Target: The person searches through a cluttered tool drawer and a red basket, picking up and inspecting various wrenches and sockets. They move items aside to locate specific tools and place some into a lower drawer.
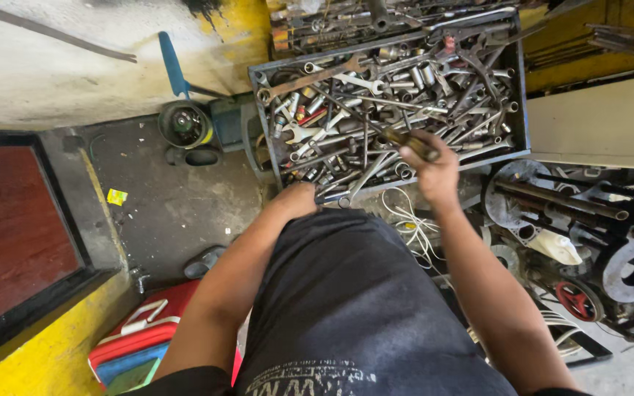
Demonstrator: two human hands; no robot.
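Dozens of spanners, sockets and rods lie heaped in a dark metal tray that fills the upper middle of the view. The right hand hovers over the tray's near right part, fingers closed round a short brownish tool whose end sticks out toward the left; what kind of tool it is cannot be told. The left hand rests at the tray's near edge, wrist bent, and whether its fingers are curled or spread is hidden from the camera. Loose white cable trails on the floor just below the tray, between the person's legs and a stack of pulleys and shafts on the right.

Judged from this, the main risk is the pile itself: the pieces lie crossed and interlocked, so pulling one could drag others over the low rim and onto the floor or a foot. Leaning weight on the near edge could tip the tray. The cable could also snag a step.
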